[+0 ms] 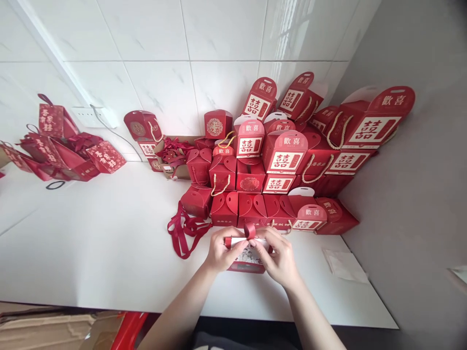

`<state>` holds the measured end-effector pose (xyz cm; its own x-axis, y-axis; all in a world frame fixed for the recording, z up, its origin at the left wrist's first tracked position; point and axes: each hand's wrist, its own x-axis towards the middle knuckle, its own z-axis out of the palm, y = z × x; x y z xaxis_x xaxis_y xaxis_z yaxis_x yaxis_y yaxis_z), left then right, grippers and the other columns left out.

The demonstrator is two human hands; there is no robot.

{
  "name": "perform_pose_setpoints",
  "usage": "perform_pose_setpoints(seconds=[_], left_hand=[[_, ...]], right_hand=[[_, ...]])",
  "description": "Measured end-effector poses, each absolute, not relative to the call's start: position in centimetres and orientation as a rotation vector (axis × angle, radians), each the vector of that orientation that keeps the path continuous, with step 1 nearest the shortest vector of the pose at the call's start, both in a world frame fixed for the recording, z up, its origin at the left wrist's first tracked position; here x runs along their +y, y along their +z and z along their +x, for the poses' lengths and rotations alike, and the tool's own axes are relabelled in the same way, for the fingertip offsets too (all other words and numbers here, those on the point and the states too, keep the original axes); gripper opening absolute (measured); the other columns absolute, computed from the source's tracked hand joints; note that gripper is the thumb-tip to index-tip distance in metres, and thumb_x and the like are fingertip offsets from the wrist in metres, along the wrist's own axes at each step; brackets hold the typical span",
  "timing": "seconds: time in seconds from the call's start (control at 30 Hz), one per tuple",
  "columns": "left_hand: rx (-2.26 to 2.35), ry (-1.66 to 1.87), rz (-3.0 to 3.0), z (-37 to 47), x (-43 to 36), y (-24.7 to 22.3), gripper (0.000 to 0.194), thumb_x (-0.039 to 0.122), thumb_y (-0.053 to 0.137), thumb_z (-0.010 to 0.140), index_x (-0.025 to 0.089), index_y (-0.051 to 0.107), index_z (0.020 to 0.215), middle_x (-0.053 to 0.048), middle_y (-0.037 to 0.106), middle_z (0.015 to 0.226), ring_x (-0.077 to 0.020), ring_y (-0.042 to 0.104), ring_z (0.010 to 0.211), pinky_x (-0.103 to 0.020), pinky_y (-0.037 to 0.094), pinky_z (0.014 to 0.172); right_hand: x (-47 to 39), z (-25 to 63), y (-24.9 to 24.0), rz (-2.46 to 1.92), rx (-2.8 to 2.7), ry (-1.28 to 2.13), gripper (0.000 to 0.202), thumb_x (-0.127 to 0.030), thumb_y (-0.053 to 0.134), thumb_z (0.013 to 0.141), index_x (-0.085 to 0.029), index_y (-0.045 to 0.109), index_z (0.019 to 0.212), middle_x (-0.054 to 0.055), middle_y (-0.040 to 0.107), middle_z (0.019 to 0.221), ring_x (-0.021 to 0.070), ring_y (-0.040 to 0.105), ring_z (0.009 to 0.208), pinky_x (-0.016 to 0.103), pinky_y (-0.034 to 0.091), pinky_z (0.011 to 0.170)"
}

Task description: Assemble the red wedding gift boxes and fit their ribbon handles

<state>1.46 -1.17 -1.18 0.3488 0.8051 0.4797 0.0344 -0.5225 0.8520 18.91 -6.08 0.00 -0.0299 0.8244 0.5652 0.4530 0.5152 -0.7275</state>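
A small red and white gift box (248, 266) with a printed picture on its front stands on the white table, between my two hands. A red ribbon loop (249, 230) rises from the middle of its top edge. My left hand (223, 249) is closed on the box's top left, its thumb reaching to the foot of the loop. From the other side, my right hand (278, 253) pinches at the foot of the loop, fingers along the top edge. The fingers hide part of the box's top. Left of the box lies a bundle of loose red ribbon (182, 236).
Stacked red gift boxes (251, 206) stand just behind my hands, against the tiled wall. A cardboard box (178, 172) holds more ribbon. Several red boxes with ribbon loops (58, 150) are heaped at the left. A white paper sheet (346, 265) lies at the right.
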Motion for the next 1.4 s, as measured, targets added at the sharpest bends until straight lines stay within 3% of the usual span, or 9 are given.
perform_pose_setpoints(seconds=[0.13,0.23,0.3,0.4,0.47,0.57,0.8,1.3,1.4], left_hand=[[0.78,1.233,1.828,1.7,-1.0,-1.3,0.013,0.027,0.069,0.083,0.016,0.065,0.076,-0.002,0.066,0.068,-0.0142,0.06,0.062,-0.025,0.045,0.06],[0.797,1.11,1.74,1.1,-1.2,-2.3,0.016,0.03,0.07,0.083,0.017,0.064,0.09,-0.003,0.068,0.079,-0.0159,0.064,0.068,-0.026,0.049,0.063],[0.812,0.958,1.717,0.1,-1.7,-3.3,0.038,0.031,0.076,0.078,0.02,0.061,0.111,-0.006,0.07,0.099,-0.0209,0.068,0.083,-0.03,0.054,0.071],[0.913,0.809,1.779,-1.9,-3.3,-4.6,0.074,0.027,0.084,0.067,0.026,0.053,0.133,-0.011,0.063,0.131,-0.0312,0.065,0.113,-0.042,0.055,0.091],[1.01,0.806,1.804,-3.0,-4.7,-5.0,0.069,0.025,0.083,0.067,0.026,0.057,0.131,-0.011,0.063,0.132,-0.0332,0.063,0.118,-0.047,0.053,0.098],[1.087,0.9,1.662,-4.4,-6.1,-5.1,0.051,0.03,0.079,0.074,0.023,0.062,0.121,-0.011,0.07,0.119,-0.0324,0.068,0.108,-0.044,0.059,0.089],[1.186,1.303,1.11,-8.0,-5.0,-4.2,0.063,0.044,0.078,0.076,0.016,0.059,0.128,-0.018,0.066,0.129,-0.0377,0.062,0.123,-0.048,0.055,0.101],[1.78,1.689,1.062,-18.9,-1.7,-2.0,0.061,0.038,0.088,0.06,0.021,0.062,0.113,-0.009,0.068,0.119,-0.029,0.066,0.113,-0.041,0.057,0.095],[2.106,1.77,0.915,-23.5,-0.5,-3.3,0.066,0.04,0.087,0.058,0.021,0.056,0.113,-0.006,0.067,0.104,-0.0245,0.068,0.098,-0.042,0.057,0.089]], right_hand=[[-5.9,19.0,0.0,-1.109,-1.656,0.448,0.008,-0.025,0.06,0.097,-0.022,0.067,0.096,0.005,0.071,0.093,0.0194,0.064,0.085,0.033,0.048,0.078],[-6.2,19.2,-0.7,-1.112,-1.615,0.518,0.017,-0.029,0.052,0.1,-0.023,0.068,0.099,0.005,0.071,0.096,0.0196,0.064,0.088,0.033,0.049,0.08],[-6.6,19.2,-1.9,-1.133,-1.529,0.549,0.025,-0.032,0.045,0.103,-0.025,0.066,0.115,0.007,0.069,0.108,0.0213,0.064,0.099,0.036,0.049,0.087],[-7.5,18.9,-4.7,-1.156,-1.344,0.516,0.043,-0.041,0.042,0.102,-0.027,0.044,0.144,0.011,0.058,0.133,0.0253,0.059,0.117,0.044,0.047,0.098],[-8.1,18.6,-6.7,-1.149,-1.223,0.451,0.045,-0.043,0.044,0.101,-0.026,0.044,0.142,0.013,0.055,0.137,0.0257,0.06,0.114,0.046,0.047,0.097],[-8.8,18.4,-8.8,-1.216,-1.08,0.44,0.036,-0.041,0.045,0.101,-0.025,0.048,0.133,0.013,0.057,0.13,0.0215,0.064,0.099,0.041,0.051,0.087],[-9.3,18.4,-9.4,-1.376,-1.19,0.527,0.031,-0.037,0.053,0.098,-0.023,0.05,0.125,0.01,0.066,0.105,0.0193,0.065,0.081,0.023,0.046,0.048],[-10.3,18.4,-9.8,-1.46,-1.415,0.659,0.027,-0.043,0.051,0.099,-0.021,0.062,0.11,0.007,0.071,0.087,0.0178,0.07,0.072,0.025,0.058,0.06],[-10.4,18.0,-9.7,-1.49,-1.397,0.661,0.029,-0.047,0.051,0.098,-0.022,0.064,0.106,0.006,0.071,0.086,0.0178,0.069,0.071,0.026,0.058,0.064]])
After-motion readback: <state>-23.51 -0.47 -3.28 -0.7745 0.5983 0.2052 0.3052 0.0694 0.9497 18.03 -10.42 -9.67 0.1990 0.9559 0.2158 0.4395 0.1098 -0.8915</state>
